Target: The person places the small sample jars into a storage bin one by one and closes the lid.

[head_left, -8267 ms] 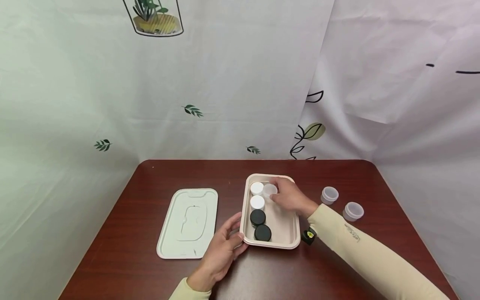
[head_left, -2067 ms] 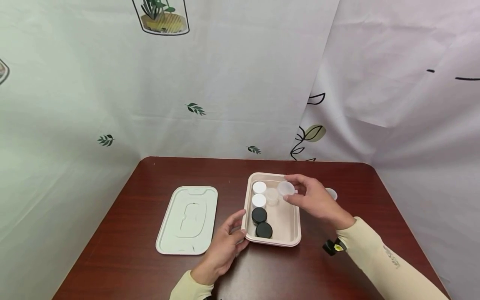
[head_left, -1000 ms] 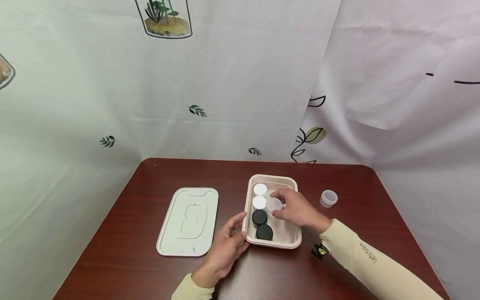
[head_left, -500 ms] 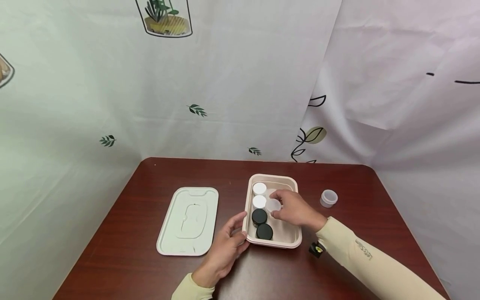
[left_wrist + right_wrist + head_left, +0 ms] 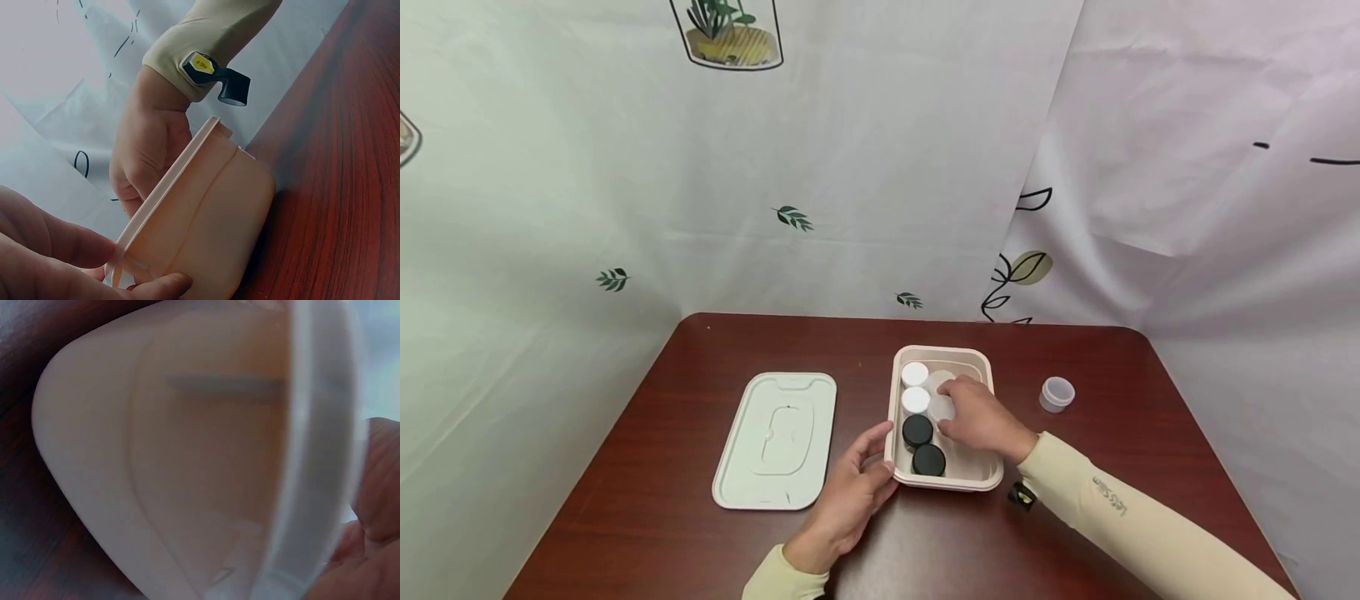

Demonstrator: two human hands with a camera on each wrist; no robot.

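Observation:
A beige tray sits on the dark red table. Along its left side stand two white-lidded jars and two black-lidded jars. My right hand reaches into the tray and holds a clear jar beside the white ones; another clear jar stands just behind it. My left hand grips the tray's near-left corner, with the thumb on the rim. In the left wrist view the tray's outer wall is pinched by my fingers. The right wrist view shows only the tray's rim, blurred.
A pale tray lid lies flat to the left of the tray. One clear lidded jar stands alone on the table at the right. White printed curtains close off the back and sides.
My right hand has brought a clear jar from the right of the table and lowered it into the tray behind the white jars. Only one clear jar is left outside. The left hand has stayed put.

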